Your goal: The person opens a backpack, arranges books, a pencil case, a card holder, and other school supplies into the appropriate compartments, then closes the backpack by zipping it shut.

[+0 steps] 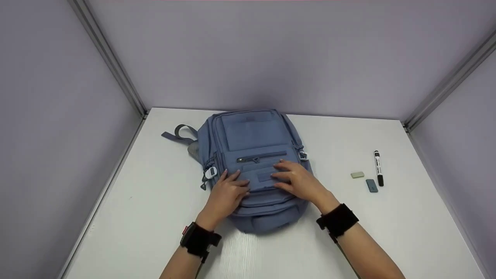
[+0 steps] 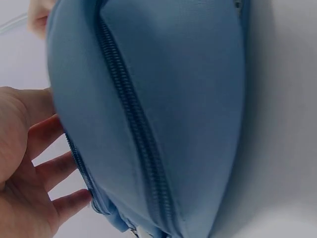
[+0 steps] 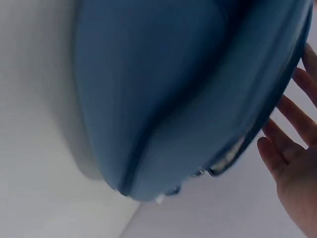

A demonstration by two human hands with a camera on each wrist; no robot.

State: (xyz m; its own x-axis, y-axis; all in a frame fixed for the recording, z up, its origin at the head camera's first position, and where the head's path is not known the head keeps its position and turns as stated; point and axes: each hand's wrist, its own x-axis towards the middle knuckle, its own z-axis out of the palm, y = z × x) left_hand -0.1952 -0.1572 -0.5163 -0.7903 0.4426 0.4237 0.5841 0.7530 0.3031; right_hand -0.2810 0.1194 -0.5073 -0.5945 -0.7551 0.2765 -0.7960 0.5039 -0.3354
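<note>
A blue backpack (image 1: pixel 255 133) lies front side up on the white table, its zipped pockets showing. My left hand (image 1: pixel 226 193) rests on the lower left of its front, fingers spread over the fabric. On the lower right of the front, my right hand (image 1: pixel 296 180) has its fingertips at the patch below the short zipper (image 1: pixel 261 157). Nothing is gripped by either hand. The left wrist view shows the left fingers (image 2: pixel 54 171) along the bag beside a zipper, and the right wrist view shows the right fingers (image 3: pixel 297 116) loosely spread at the bag's upper edge.
Right of the backpack lie a black-and-white marker (image 1: pixel 378 168), a small pale eraser-like block (image 1: pixel 357 175) and a small dark teal block (image 1: pixel 371 185). A strap (image 1: pixel 178 137) trails from the bag's left side. Pale panels (image 1: pixel 248 58) stand behind the table (image 1: pixel 155 217) and at both sides.
</note>
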